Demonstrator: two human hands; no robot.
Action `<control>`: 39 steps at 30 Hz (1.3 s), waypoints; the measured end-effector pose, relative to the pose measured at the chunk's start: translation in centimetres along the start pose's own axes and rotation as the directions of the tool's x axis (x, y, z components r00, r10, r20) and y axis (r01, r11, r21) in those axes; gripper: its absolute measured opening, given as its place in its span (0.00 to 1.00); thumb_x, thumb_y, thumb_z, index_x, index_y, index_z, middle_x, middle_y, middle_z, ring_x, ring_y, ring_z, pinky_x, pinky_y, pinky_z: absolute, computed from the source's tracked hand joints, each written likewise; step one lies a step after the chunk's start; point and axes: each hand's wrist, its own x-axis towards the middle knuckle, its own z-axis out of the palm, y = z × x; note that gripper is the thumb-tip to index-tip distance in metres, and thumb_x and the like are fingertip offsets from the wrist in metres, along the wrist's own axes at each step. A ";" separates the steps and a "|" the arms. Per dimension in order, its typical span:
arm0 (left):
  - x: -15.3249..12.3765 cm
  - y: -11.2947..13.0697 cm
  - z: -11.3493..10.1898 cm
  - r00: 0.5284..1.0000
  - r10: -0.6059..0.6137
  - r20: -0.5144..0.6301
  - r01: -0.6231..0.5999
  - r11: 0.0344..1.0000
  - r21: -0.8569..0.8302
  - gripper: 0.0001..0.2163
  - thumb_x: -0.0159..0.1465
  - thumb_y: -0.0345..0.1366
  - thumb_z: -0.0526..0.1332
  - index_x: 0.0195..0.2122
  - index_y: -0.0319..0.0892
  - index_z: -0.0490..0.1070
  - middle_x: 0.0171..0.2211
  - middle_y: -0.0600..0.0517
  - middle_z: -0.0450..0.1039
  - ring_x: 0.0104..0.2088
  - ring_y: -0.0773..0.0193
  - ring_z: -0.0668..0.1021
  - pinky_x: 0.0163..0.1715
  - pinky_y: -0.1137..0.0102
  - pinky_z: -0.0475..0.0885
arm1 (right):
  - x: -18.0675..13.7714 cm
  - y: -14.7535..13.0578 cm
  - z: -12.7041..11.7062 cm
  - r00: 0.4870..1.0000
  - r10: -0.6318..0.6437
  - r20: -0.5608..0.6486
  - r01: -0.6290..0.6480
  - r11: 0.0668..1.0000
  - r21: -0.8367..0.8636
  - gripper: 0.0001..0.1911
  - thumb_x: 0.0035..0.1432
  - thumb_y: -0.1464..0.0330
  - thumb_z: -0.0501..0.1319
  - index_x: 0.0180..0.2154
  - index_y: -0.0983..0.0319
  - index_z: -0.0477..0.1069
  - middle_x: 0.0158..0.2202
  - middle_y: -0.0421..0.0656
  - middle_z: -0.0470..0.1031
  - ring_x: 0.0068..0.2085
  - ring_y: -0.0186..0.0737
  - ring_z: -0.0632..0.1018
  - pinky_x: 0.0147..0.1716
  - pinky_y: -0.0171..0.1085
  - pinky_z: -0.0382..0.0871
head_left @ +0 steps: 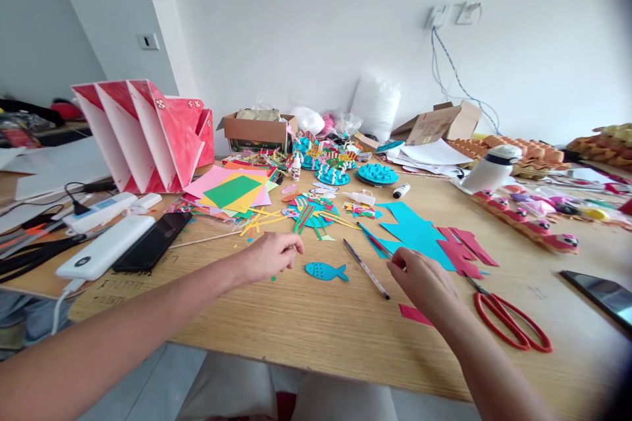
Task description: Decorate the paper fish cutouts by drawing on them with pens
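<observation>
A blue paper fish with dark markings lies flat on the table between my hands. To its left, my left hand hovers with its fingers curled in; whether anything tiny is between them is hidden. Beside the fish, a clear pen with a dark tip rests at a slant. My right hand is closed round the near end of a thin blue and dark-red pen, which points away to the left. Under my right wrist lies a red paper strip, and red-handled scissors rest to the right.
Blue paper and red paper pieces lie beyond my right hand. Coloured sheets, a glue bottle and blue decorated crafts sit farther back. A phone and power bank are at left, a white bottle at right.
</observation>
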 end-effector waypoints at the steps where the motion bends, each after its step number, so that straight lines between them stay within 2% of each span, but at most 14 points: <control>1: -0.2 0.3 -0.3 1.000 0.001 0.019 0.000 0.999 -0.048 0.11 0.60 0.30 0.48 0.39 0.40 0.67 0.25 0.54 0.69 0.25 0.68 0.73 0.25 0.75 0.65 | 0.0 0.0 0.1 1.000 -0.012 0.006 0.012 1.000 -0.001 0.10 0.57 0.68 0.52 0.27 0.60 0.68 0.29 0.44 0.75 0.32 0.42 0.74 0.24 0.34 0.54; 2: -0.4 0.5 -0.6 0.999 0.017 0.033 -0.013 0.992 -0.122 0.11 0.60 0.32 0.47 0.40 0.40 0.66 0.27 0.54 0.69 0.25 0.69 0.73 0.25 0.76 0.66 | 0.0 -0.1 0.1 0.999 -0.028 0.014 0.028 1.000 -0.002 0.10 0.57 0.68 0.52 0.27 0.60 0.68 0.28 0.44 0.75 0.31 0.41 0.74 0.24 0.34 0.54; 4: -0.8 1.1 -1.0 0.998 0.045 0.043 -0.022 0.903 -0.430 0.09 0.59 0.35 0.50 0.37 0.38 0.66 0.27 0.54 0.68 0.25 0.71 0.71 0.24 0.78 0.64 | 0.0 -0.3 0.3 0.998 -0.058 0.029 0.058 0.998 -0.002 0.10 0.57 0.68 0.52 0.27 0.60 0.68 0.27 0.43 0.75 0.29 0.39 0.73 0.24 0.34 0.54; 6: -1.1 1.5 -1.0 0.997 0.060 0.054 -0.021 0.837 -0.546 0.09 0.57 0.36 0.53 0.35 0.38 0.66 0.27 0.53 0.67 0.25 0.71 0.70 0.24 0.78 0.64 | -0.1 -0.6 0.4 0.997 -0.064 0.031 0.064 0.998 -0.011 0.10 0.57 0.68 0.51 0.28 0.60 0.69 0.28 0.43 0.76 0.30 0.39 0.74 0.24 0.34 0.54; 8: -1.3 1.7 -0.9 0.995 0.053 0.083 0.000 0.844 -0.537 0.08 0.56 0.36 0.54 0.34 0.38 0.66 0.27 0.54 0.67 0.25 0.71 0.69 0.24 0.77 0.64 | -0.1 -0.6 0.2 0.999 -0.042 0.021 0.043 0.999 -0.034 0.10 0.58 0.68 0.51 0.29 0.60 0.69 0.30 0.44 0.77 0.32 0.41 0.74 0.24 0.34 0.54; 12: -1.6 1.9 -0.5 0.994 0.019 0.111 0.028 0.914 -0.406 0.07 0.56 0.34 0.53 0.33 0.39 0.68 0.25 0.55 0.67 0.26 0.70 0.69 0.25 0.77 0.63 | 0.5 -0.2 -0.5 1.000 0.030 0.005 -0.030 0.995 -0.092 0.11 0.58 0.69 0.49 0.31 0.60 0.69 0.35 0.47 0.77 0.35 0.44 0.76 0.24 0.35 0.53; 21: -2.2 2.1 -0.3 0.991 0.056 0.121 -0.037 0.988 -0.152 0.10 0.55 0.29 0.53 0.34 0.40 0.72 0.26 0.55 0.69 0.28 0.69 0.72 0.27 0.78 0.63 | 2.6 0.3 0.8 0.997 0.058 0.055 -0.048 0.985 -0.166 0.12 0.59 0.70 0.50 0.37 0.64 0.71 0.42 0.53 0.76 0.42 0.52 0.77 0.28 0.38 0.61; 25: -2.0 1.5 0.1 0.992 0.043 0.118 -0.017 0.977 -0.213 0.09 0.54 0.31 0.54 0.34 0.40 0.72 0.25 0.56 0.69 0.28 0.69 0.72 0.26 0.78 0.62 | 2.8 0.3 0.7 0.995 0.075 0.070 -0.061 0.981 -0.183 0.13 0.59 0.71 0.50 0.40 0.65 0.71 0.43 0.55 0.76 0.43 0.52 0.77 0.30 0.39 0.64; 31: -1.6 0.4 0.4 0.988 -0.034 0.151 0.100 0.885 -0.455 0.08 0.54 0.34 0.55 0.32 0.39 0.69 0.24 0.55 0.67 0.25 0.71 0.69 0.25 0.78 0.63 | 3.0 -0.1 0.5 0.993 0.086 0.081 -0.068 0.976 -0.208 0.15 0.59 0.74 0.49 0.39 0.67 0.73 0.42 0.58 0.76 0.42 0.52 0.78 0.31 0.39 0.65; 34: -1.4 0.2 0.7 0.988 -0.044 0.151 0.114 0.863 -0.493 0.08 0.54 0.35 0.55 0.32 0.38 0.69 0.25 0.55 0.67 0.25 0.71 0.70 0.26 0.77 0.65 | 2.9 -0.2 0.7 0.995 0.062 0.081 -0.043 0.975 -0.218 0.16 0.58 0.76 0.48 0.39 0.67 0.73 0.40 0.58 0.76 0.42 0.52 0.78 0.31 0.39 0.65; 39: -1.2 -0.2 1.3 0.986 -0.041 0.162 0.123 0.836 -0.535 0.08 0.54 0.36 0.56 0.32 0.38 0.68 0.24 0.56 0.67 0.24 0.72 0.70 0.24 0.77 0.64 | 2.7 -0.1 1.4 0.996 0.025 0.083 -0.007 0.978 -0.207 0.13 0.58 0.73 0.50 0.42 0.64 0.69 0.41 0.55 0.76 0.41 0.53 0.78 0.29 0.39 0.63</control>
